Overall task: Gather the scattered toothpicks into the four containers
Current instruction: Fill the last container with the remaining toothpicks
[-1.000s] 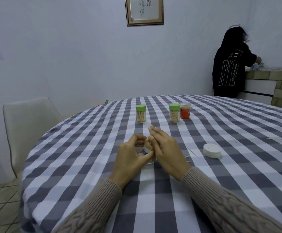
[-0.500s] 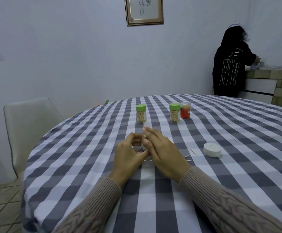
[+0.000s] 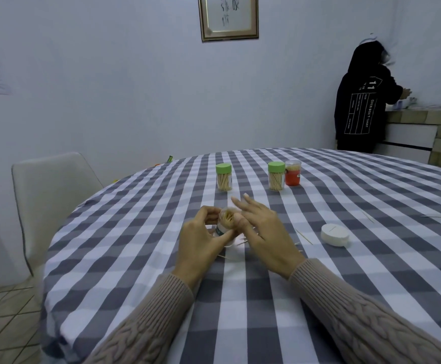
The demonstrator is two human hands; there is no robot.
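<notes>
At the centre of the frame, the left hand curls round a small clear plastic jar packed with thin wooden toothpicks, tilted above the checked cloth. The right hand touches its rim with the thumb, fingers straight and spread. Loose toothpicks lie right of the hands, beside a round white lid. Above stand two green-capped jars and an orange-labelled one.

A grey-and-white checked cloth covers the worktop. Two jars have green lids; a third jar is red. The loose cap is white, sleeves beige cable-knit.
</notes>
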